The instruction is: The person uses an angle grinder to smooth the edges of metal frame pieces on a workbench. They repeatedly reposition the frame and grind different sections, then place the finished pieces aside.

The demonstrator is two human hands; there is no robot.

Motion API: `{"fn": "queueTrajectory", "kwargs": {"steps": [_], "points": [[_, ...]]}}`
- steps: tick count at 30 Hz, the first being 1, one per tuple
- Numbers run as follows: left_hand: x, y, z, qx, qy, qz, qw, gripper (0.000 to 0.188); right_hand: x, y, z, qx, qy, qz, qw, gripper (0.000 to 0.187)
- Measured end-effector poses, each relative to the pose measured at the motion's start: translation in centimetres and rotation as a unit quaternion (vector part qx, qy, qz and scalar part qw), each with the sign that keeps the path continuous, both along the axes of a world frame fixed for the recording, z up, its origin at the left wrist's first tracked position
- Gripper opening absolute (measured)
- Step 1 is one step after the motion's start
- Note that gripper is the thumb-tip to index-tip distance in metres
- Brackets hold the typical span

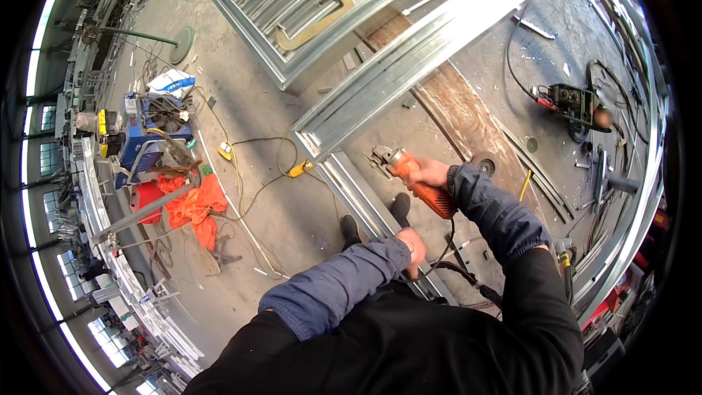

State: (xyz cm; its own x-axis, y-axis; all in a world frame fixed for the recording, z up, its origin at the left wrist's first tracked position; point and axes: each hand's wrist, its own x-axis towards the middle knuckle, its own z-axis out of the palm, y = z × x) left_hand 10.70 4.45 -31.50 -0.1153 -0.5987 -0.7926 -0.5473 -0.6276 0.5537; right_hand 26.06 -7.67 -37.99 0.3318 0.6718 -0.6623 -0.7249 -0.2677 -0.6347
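1. Fingers of the right hand point(431, 174), in the head view, are wrapped around the body of an orange angle grinder point(439, 200), its metal head pointing away from the wearer.
2. Left hand point(414, 250): it sits low over the steel rail point(362, 205), fingers curled down and mostly hidden; I cannot tell whether they grip the rail, the black cord point(451, 232) or nothing.
3. The grinder is above the floor, right of the rail and near the corner where that rail meets the wide steel profile point(395, 88). Its head looks apart from both, and no sparks show.
4. Judging by this, the step in hand is carrying or positioning the tool, rather than grinding.
5. Any next move at the corner would call for a firm grip, the cord kept off the head, and the left hand well clear.
6. Right of the grinder, a round disc point(485, 164) lies by the brown plank point(461, 106).
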Motion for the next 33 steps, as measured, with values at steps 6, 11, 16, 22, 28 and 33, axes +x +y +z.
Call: {"fn": "queueTrajectory", "kwargs": {"steps": [6, 11, 16, 22, 28, 33], "points": [[0.3, -0.5, 0.1, 0.021, 0.006, -0.032, 0.999, 0.082, -1.0, -0.3, -1.1, 0.046, 0.003, -0.04, 0.998, 0.052], [1.7, -0.9, 1.2, 0.028, 0.003, -0.046, 0.999, 0.085, -1.0, -0.3, -0.7, 0.052, 0.002, -0.033, 0.998, 0.052], [2.3, -1.0, 0.3, 0.039, 0.053, -0.022, 0.998, 0.08, -1.6, -1.0, 0.3, 0.049, 0.035, -0.048, 0.997, 0.052], [3.3, -1.2, 0.3, 0.06, 0.087, -0.011, 0.994, 0.068, -2.4, -2.6, 2.9, 0.077, 0.035, -0.096, 0.992, 0.056], [2.9, -1.1, 0.4, 0.049, 0.072, -0.019, 0.996, 0.066, -4.4, -5.1, 6.5, 0.087, 0.066, -0.182, 0.977, 0.064], [2.4, -0.9, -0.4, 0.029, 0.076, -0.03, 0.996, 0.07, -5.9, -7.4, 8.7, 0.081, 0.065, -0.237, 0.966, 0.054]]}}
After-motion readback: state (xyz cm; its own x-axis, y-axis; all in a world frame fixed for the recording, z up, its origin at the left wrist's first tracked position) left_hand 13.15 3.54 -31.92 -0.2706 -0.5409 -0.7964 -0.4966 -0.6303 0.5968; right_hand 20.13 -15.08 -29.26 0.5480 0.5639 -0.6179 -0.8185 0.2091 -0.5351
